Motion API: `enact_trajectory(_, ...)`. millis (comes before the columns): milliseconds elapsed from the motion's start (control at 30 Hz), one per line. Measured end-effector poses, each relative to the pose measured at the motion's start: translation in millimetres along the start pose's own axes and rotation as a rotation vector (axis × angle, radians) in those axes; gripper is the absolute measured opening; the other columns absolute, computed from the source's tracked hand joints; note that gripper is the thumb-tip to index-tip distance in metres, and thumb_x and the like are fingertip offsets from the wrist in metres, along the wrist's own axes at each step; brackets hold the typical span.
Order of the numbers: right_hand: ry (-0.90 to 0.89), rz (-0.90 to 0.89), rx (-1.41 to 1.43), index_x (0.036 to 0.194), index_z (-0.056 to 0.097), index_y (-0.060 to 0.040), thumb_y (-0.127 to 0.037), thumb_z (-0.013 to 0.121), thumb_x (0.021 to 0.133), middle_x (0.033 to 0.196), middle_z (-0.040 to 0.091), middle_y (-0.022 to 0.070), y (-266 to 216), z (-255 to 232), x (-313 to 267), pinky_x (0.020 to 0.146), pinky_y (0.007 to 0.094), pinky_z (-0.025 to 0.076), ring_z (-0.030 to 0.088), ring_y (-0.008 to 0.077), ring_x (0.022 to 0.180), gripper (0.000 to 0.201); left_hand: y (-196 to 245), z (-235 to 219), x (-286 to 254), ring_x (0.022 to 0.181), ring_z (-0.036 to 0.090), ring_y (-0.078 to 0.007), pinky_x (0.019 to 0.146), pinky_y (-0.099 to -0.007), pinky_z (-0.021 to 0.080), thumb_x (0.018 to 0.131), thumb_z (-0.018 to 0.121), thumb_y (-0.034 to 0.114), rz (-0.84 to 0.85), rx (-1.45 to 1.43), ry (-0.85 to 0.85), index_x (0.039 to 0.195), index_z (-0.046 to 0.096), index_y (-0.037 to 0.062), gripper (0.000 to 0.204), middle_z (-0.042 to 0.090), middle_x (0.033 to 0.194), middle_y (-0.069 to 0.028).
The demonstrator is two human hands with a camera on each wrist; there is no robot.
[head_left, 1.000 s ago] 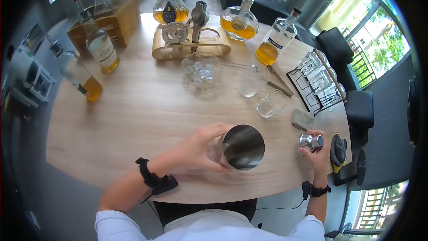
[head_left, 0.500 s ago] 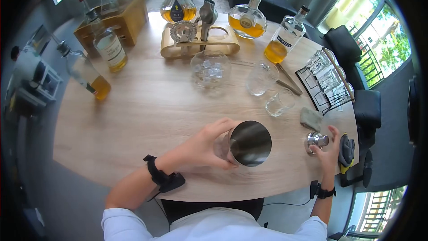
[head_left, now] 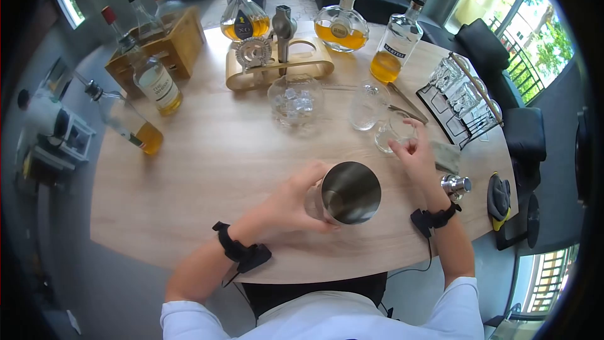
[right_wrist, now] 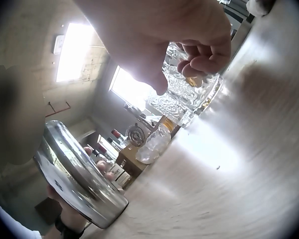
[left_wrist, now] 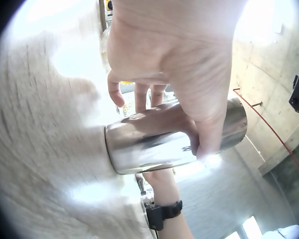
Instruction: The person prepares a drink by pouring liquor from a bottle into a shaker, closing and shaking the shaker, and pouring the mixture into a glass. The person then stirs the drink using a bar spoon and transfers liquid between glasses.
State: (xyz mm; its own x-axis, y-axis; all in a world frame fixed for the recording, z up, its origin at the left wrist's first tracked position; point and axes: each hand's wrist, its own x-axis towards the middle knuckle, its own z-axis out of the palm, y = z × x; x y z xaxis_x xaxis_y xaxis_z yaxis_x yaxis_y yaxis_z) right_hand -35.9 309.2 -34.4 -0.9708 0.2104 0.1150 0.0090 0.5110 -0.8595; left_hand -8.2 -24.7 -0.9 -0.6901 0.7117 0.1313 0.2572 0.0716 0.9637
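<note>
My left hand (head_left: pixel 290 200) grips a steel shaker tin (left_wrist: pixel 149 144) from its left side, thumb and fingers wrapped around it. The tin's wide mouth faces up in the head view, and its base is close to the table in the left wrist view. My right hand (head_left: pixel 418 158) is over a short clear tumbler (head_left: pixel 382 141), thumb and fingers apart. Seen from the right wrist, its bent fingers overlap the patterned glass. The shaker's metal top (head_left: pixel 454 186) stands on the table beside my right forearm, partly hidden by it.
Beyond the tumbler are a taller clear glass (head_left: pixel 369 107), metal tongs (head_left: pixel 408 112) and a glass bowl of ice (head_left: pixel 296 102). A wooden bar-tool stand (head_left: pixel 308 70), bottles, a rack of glasses (head_left: pixel 462 96), a grey-green cloth (head_left: pixel 447 156) and a dark grey cloth (head_left: pixel 498 198) surround them.
My right hand has let go of the shaker top, leaving it on the table, and has moved forward and left to the tumbler. My left hand still holds the tin.
</note>
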Motion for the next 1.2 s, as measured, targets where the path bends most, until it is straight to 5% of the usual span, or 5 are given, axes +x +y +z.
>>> enact_trajectory(467, -0.324, -0.045, 0.063, 0.15, 0.043, -0.0065, -0.011, 0.071, 0.093, 0.076, 0.068, 0.0085, 14.7, -30.1, 51.8, 0.068, 0.0319, 0.054, 0.068, 0.0156, 0.073, 0.064, -8.2, 1.2, 2.4, 0.13, 0.058, -0.0266, 0.112, -0.0398, 0.043, 0.067, 0.093, 0.018, -0.041, -0.078, -0.004, 0.141, 0.057, 0.0072, 0.084, 0.061, 0.137, -0.0098)
enact_trajectory(533, -0.236, -0.079, -0.502, 0.151, 0.043, -0.0023, 0.002, 0.063, 0.087, 0.086, 0.07, 0.0091, 5.4, -44.6, 71.0, 0.07, 0.0307, 0.057, 0.07, 0.0208, 0.072, 0.067, -7.1, 0.5, 1.9, 0.129, 0.058, -0.0267, 0.112, -0.0397, 0.043, 0.067, 0.093, 0.018, -0.048, -0.071, 0.005, 0.142, 0.057, 0.0071, 0.084, 0.061, 0.136, -0.0098)
enact_trajectory(667, 0.101, -0.35, -0.685, 0.143, 0.055, -0.001, -0.003, 0.067, 0.085, 0.127, 0.062, 0.0221, 13.7, -34.5, 83.2, 0.102, 0.0432, 0.051, 0.062, 0.0374, 0.119, 0.06, -5.5, -12.5, -1.3, 0.129, 0.058, -0.026, 0.113, -0.039, 0.042, 0.067, 0.092, 0.018, -0.101, -0.049, -0.014, 0.144, 0.055, 0.0069, 0.086, 0.062, 0.137, -0.0094)
enact_trajectory(900, 0.166, -0.291, -0.742, 0.115, 0.064, 0.004, -0.013, 0.076, 0.079, 0.118, 0.063, 0.0239, 36.0, -16.6, 100.6, 0.097, 0.05, 0.053, 0.063, 0.0432, 0.112, 0.041, -3.6, -18.9, -1.6, 0.12, 0.061, -0.0166, 0.106, -0.0349, 0.048, 0.068, 0.092, 0.012, -0.105, -0.129, 0.037, 0.142, 0.055, 0.0056, 0.083, 0.067, 0.129, -0.0058)
enact_trajectory(1200, 0.059, -0.167, -0.811, 0.116, 0.061, 0.0041, -0.022, 0.077, 0.088, 0.112, 0.064, 0.0274, 32.9, -33.1, 100.9, 0.093, 0.0519, 0.053, 0.063, 0.0438, 0.11, 0.041, -9.1, -14.7, -3.7, 0.131, 0.054, -0.0179, 0.112, -0.0362, 0.043, 0.068, 0.092, 0.013, -0.117, -0.295, 0.03, 0.152, 0.046, 0.0073, 0.096, 0.06, 0.139, -0.0063)
